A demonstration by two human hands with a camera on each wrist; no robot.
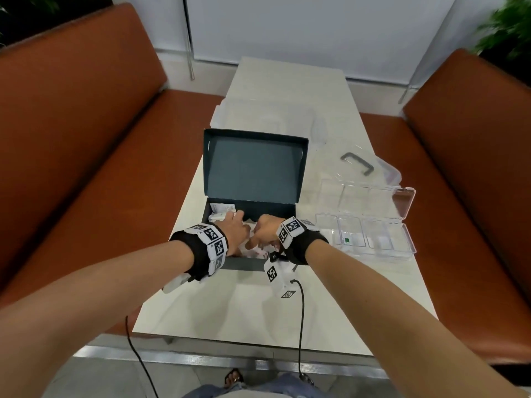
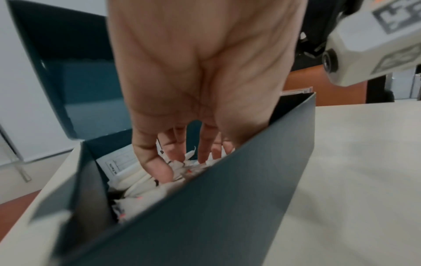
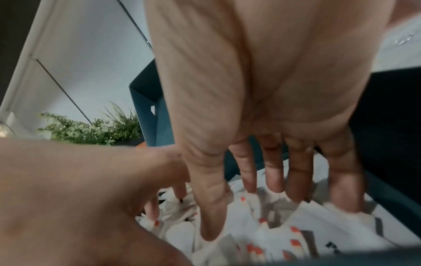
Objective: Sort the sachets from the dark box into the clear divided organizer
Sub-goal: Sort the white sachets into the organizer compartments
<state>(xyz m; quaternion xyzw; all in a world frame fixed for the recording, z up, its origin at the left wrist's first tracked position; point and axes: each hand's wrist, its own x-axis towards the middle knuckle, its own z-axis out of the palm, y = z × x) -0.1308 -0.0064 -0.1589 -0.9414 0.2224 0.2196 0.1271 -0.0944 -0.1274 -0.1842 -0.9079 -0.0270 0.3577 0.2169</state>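
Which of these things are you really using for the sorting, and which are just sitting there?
For the job:
- dark box, lid up
- sachets inside it
- clear divided organizer, open
- left hand and right hand, both in the box

Just lying about:
- clear lid with grey handle
- orange benches
- plant

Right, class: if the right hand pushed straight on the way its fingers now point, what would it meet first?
The right hand points down into the dark box; its fingertips would first meet the white sachets, which they seem almost to touch already, though blur hides actual contact.
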